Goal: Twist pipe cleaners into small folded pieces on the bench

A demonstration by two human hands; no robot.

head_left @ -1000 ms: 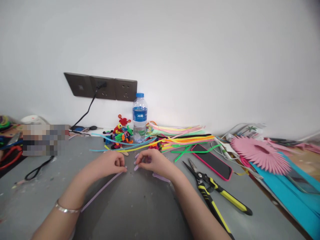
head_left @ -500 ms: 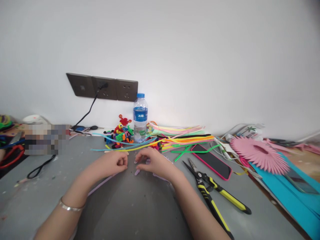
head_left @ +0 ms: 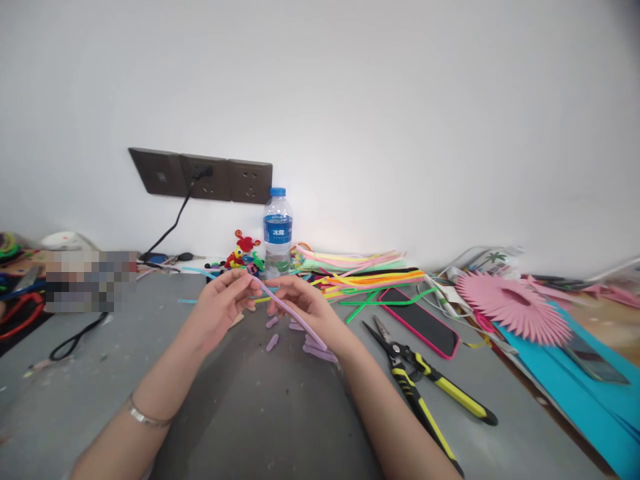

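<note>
A lilac pipe cleaner (head_left: 293,313) slants from the fingertips of my left hand (head_left: 217,313) down across the front of my right hand (head_left: 315,310). Thumb and fingers of the left hand pinch its upper end. My right fingers are bent around the strip close to the left fingertips; part of their grip is hidden. Below the hands, short folded lilac pieces (head_left: 272,343) lie on the grey table (head_left: 260,413). A longer lilac bundle (head_left: 320,352) rests by my right wrist, partly covered by it.
Behind the hands stand a water bottle (head_left: 278,233) and small colourful figures (head_left: 243,250). Loose pipe cleaners (head_left: 370,277) are heaped to the right. Yellow-black cutters (head_left: 425,380) lie open beside a pink-edged phone (head_left: 423,323). Further right is a pink paper fan (head_left: 515,307).
The lilac strip has swung from beneath my left forearm to the right, up across my right hand. My left hand has lifted and turned; the short lilac pieces now show below.
</note>
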